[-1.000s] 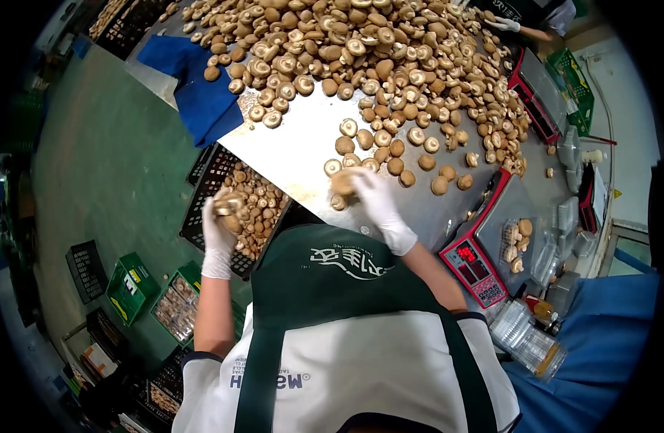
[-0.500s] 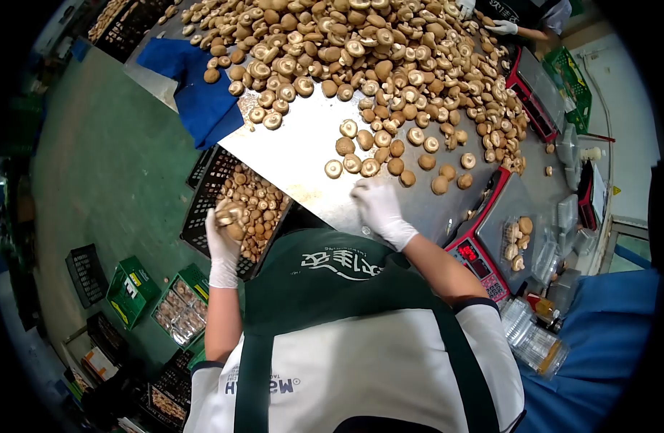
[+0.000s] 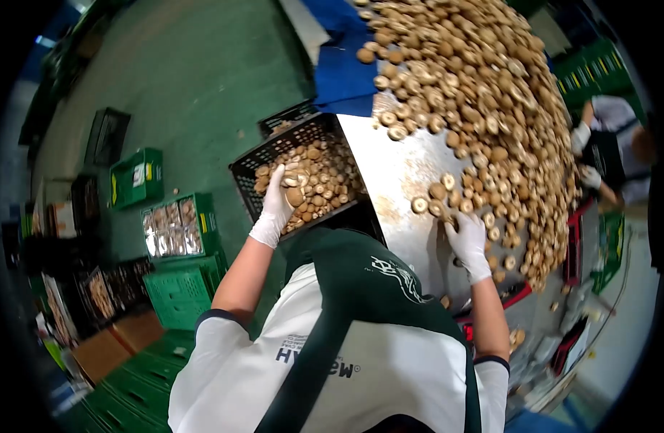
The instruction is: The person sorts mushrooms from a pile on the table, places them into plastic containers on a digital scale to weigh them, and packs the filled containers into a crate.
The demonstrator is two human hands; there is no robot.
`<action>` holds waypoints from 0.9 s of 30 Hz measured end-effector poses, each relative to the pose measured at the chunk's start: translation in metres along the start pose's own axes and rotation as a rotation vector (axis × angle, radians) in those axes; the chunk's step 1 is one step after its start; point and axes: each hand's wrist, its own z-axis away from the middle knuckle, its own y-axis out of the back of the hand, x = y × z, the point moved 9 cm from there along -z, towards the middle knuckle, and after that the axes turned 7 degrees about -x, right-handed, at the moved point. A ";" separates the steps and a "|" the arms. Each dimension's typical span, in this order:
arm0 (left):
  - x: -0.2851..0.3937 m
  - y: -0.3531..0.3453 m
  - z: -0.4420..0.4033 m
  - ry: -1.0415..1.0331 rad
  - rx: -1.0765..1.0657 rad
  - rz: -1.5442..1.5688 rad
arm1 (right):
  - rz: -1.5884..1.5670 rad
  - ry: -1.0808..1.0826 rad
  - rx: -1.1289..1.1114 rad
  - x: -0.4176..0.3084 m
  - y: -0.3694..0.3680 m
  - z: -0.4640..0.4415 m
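Note:
My left hand (image 3: 275, 206), in a white glove, is curled around mushrooms (image 3: 294, 193) over the black plastic crate (image 3: 247, 189). More brown-capped mushrooms (image 3: 319, 173) fill that crate. On the metal table (image 3: 393, 173), my gloved right hand (image 3: 467, 242) closes its fingertips on a mushroom (image 3: 446, 215) at the near edge of the pile. A few loose mushrooms (image 3: 420, 205) lie just left of those fingers, some with pale undersides up.
The large mushroom pile (image 3: 490, 94) covers the table's far part, beside a blue cloth (image 3: 346, 79). At right, a co-worker's gloved hand (image 3: 590, 177) is by the pile. Green crates (image 3: 137, 177) and packed trays (image 3: 173, 227) stand on the floor at left.
The view has swung, so the table sits further right and the crate nearer the middle. My right hand has gone from bare table to the loose mushrooms; my left stays over the crate.

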 end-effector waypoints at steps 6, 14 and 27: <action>-0.012 0.066 0.026 -0.019 0.135 0.159 | -0.557 0.289 -0.087 -0.141 0.075 -0.080; -0.011 0.095 0.036 0.049 0.202 0.236 | -0.390 0.686 0.146 -0.327 0.096 -0.211; -0.085 -0.164 0.018 0.748 -0.401 0.124 | -0.578 0.238 -0.038 -0.198 0.015 -0.061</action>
